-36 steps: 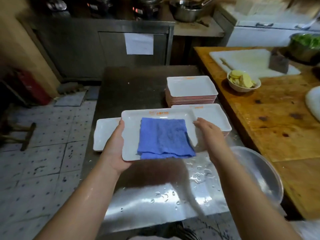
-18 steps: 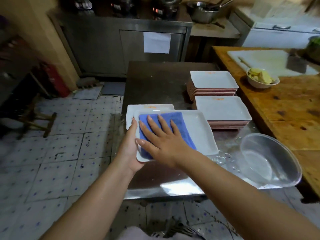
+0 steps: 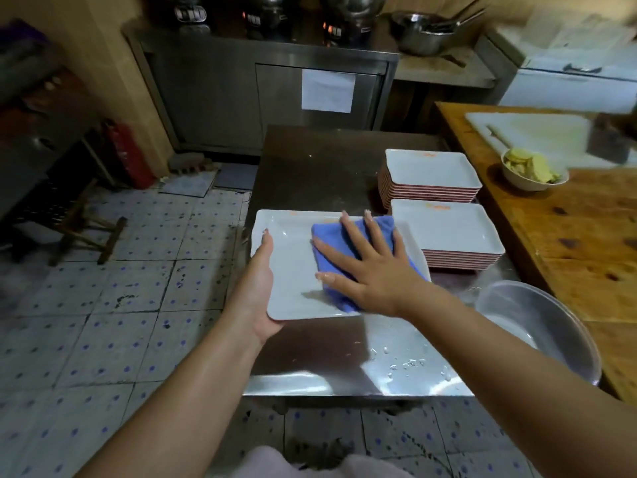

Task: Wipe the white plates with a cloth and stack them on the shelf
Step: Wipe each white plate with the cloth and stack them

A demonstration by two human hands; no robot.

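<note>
Steel forms the worktable (image 3: 324, 174), wet with droplets near its front edge, set over a pale tiled floor (image 3: 113, 305) dotted blue. Right of it runs a wooden counter (image 3: 582, 236) carrying a small bowl (image 3: 532, 169) of yellow slices. Two stacks of white plates (image 3: 431, 169) (image 3: 448, 229) sit on the table's right side, beside a metal basin (image 3: 537, 329). The left hand (image 3: 260, 288) grasps the near-left edge of a white plate (image 3: 293, 263), thumb on top; the right hand (image 3: 372, 270) presses flat, fingers spread, on a blue cloth (image 3: 348, 236) lying on that plate. Far pots are blurred; the basin's right rim is cut off.
</note>
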